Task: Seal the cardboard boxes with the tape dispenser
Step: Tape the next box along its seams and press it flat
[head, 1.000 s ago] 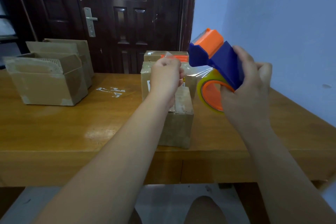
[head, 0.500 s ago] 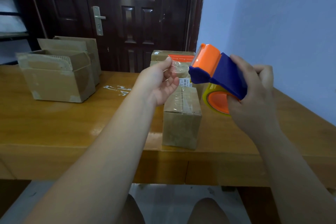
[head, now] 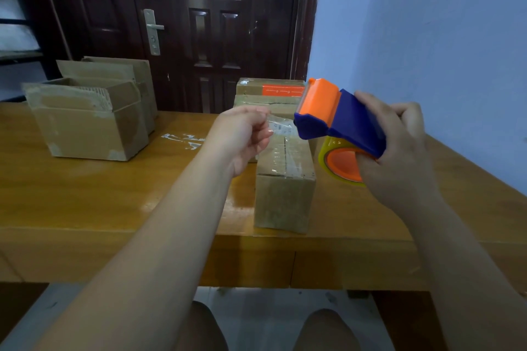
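— Now, where's the tape dispenser (head: 340, 120) sitting?
— I'm gripping its blocky blue-and-orange plastic in my right hand (head: 399, 151), raised just right of the near cardboard box (head: 283, 196); my left hand (head: 242, 137) is pinching the glossy clear tape (head: 281, 126).

Wood table (head: 85, 202), dark door (head: 214, 37) w/ handle (head: 152, 28), blue wall (head: 427, 23)

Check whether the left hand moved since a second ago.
Yes. The left hand moved left from over the near box, now pinching tape beside it.
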